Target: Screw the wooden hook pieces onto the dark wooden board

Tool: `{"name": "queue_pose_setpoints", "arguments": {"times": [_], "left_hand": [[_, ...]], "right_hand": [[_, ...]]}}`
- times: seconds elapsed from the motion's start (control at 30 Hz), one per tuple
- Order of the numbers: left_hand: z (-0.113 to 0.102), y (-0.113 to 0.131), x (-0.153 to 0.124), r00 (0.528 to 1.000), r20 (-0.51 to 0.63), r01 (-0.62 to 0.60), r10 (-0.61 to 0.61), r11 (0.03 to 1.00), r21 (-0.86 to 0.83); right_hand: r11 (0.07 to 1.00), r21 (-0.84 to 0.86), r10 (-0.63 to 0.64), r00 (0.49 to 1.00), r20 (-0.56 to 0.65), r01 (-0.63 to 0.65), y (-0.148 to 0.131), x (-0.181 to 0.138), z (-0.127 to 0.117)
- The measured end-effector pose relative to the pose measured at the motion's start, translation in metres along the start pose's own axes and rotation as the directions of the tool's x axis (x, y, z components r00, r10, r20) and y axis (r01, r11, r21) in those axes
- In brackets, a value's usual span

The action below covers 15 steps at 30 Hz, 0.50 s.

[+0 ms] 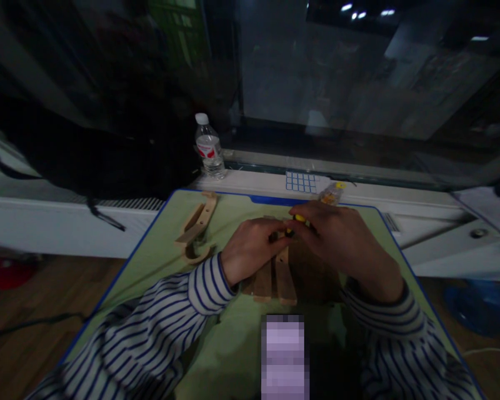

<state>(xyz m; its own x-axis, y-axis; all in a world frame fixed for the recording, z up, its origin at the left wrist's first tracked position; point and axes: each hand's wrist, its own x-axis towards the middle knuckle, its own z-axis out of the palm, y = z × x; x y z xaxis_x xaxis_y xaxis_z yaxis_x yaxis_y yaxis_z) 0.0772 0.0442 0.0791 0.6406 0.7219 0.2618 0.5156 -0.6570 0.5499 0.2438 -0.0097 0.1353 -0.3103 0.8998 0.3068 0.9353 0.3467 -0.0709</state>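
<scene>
Near the far middle of the small table, my left hand (250, 247) is closed at the upper end of a wooden strip (285, 286) with a hole in it. A second wooden strip (263, 284) lies alongside, partly under that hand. My right hand (344, 236) grips a small yellow-and-black screwdriver (300, 218); fingers hide most of it. Its black end meets the left fingertips over the wood, and the tip cannot be made out. Beneath the strips is a brown sheet (316, 275).
Several wooden parts (200, 222), one a curved hook (198, 258), lie on the table's left. A phone (285, 355) is at the near side. On the sill stand a water bottle (210, 153) and a small plastic bag (331, 193). A dark bag (95, 150) sits left.
</scene>
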Motion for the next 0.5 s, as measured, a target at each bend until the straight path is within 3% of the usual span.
{"name": "queue_pose_setpoints", "arguments": {"times": [0.5], "left_hand": [[-0.0008,-0.002,0.0007,0.999,0.038,0.023,-0.02,0.998,-0.062]], "right_hand": [[0.982,0.16,-0.103,0.995,0.01,0.1,0.0027,-0.005,-0.003]]}}
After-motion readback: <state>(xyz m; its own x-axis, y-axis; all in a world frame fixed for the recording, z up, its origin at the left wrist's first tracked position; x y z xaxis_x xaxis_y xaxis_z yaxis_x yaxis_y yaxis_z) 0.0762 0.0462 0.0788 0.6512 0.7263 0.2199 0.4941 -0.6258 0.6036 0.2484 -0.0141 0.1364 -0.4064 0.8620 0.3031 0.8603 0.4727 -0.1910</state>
